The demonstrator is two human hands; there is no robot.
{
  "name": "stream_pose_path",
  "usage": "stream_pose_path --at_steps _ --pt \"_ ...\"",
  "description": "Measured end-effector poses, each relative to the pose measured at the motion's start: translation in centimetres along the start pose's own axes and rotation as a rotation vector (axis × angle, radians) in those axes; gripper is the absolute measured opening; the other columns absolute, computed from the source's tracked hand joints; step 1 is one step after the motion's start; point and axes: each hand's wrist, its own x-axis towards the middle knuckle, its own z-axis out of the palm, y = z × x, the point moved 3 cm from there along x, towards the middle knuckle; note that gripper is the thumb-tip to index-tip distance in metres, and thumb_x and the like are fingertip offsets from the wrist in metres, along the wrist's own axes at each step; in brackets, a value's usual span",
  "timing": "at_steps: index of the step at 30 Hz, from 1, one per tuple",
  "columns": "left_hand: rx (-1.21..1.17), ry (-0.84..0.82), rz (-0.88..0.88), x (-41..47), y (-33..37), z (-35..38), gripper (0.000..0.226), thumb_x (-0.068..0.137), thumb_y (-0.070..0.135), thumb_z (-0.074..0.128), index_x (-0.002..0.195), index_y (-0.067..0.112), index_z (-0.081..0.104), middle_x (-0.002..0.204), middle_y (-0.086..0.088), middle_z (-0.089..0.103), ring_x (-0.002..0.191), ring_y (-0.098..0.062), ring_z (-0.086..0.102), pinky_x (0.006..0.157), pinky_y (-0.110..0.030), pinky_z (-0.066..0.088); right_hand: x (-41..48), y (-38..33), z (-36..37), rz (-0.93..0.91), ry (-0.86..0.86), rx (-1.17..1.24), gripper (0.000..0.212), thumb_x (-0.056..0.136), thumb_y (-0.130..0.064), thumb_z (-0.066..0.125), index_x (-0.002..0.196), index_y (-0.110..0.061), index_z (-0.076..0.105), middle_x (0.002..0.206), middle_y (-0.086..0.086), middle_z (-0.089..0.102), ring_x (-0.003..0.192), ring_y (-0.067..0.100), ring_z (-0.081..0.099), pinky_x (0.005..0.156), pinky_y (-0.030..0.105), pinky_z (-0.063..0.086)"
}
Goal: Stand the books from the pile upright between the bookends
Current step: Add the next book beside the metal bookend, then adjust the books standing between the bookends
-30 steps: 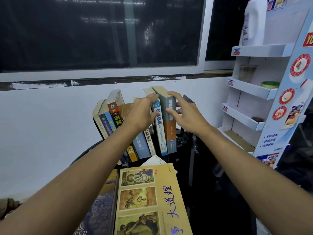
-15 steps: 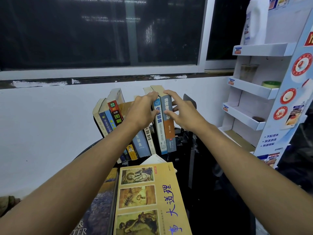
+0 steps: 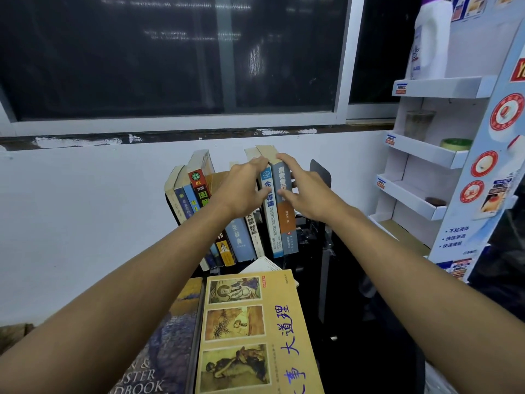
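Two hands meet on the grey-blue book (image 3: 287,223): the left hand (image 3: 246,187) lies spread on the blue-spined book (image 3: 271,220) beside it, the right hand (image 3: 305,190) clasps it loosely. Just right stands the black bookend (image 3: 321,173); nearer lies the yellow book (image 3: 255,334).

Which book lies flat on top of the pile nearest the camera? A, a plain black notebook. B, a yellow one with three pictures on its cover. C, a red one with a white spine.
B: the yellow book lies face up in front of the upright row, three framed pictures down its cover.
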Motion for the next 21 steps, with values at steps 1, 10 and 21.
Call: stream_pose_path --at_steps 1,10,21 --pt "-0.003 -0.009 0.005 -0.3 0.1 -0.2 0.038 0.096 0.022 0.066 0.131 0.012 0.053 0.13 -0.007 0.063 0.119 -0.029 0.058 0.098 -0.04 0.051 0.0 -0.1 -0.1 0.004 -0.014 -0.009 0.072 0.1 -0.019 0.059 0.154 -0.038 0.015 0.134 0.006 0.056 0.102 0.012 0.058 0.057 0.009 0.047" --pt "-0.084 -0.053 -0.043 -5.6 0.3 -2.1 0.062 0.096 0.029 0.067 0.151 0.013 0.044 0.15 -0.003 0.052 0.139 -0.02 0.048 0.114 -0.033 0.04 -3.6 -2.3 -1.1 -0.056 -0.024 -0.171 0.077 0.097 -0.033 0.064 0.154 -0.036 0.013 0.146 0.002 0.042 0.13 0.02 0.047 0.101 0.046 0.049" --pt "-0.067 -0.152 -0.182 -15.4 -3.9 -1.0 0.051 0.094 0.039 0.068 0.142 0.026 0.057 0.143 0.012 0.058 0.133 -0.007 0.051 0.111 -0.03 0.044 -10.6 -2.5 0.7 -0.061 -0.139 -0.306 0.059 0.095 -0.051 0.059 0.143 -0.019 0.043 0.136 -0.003 0.045 0.129 0.015 0.046 0.105 0.037 0.045"
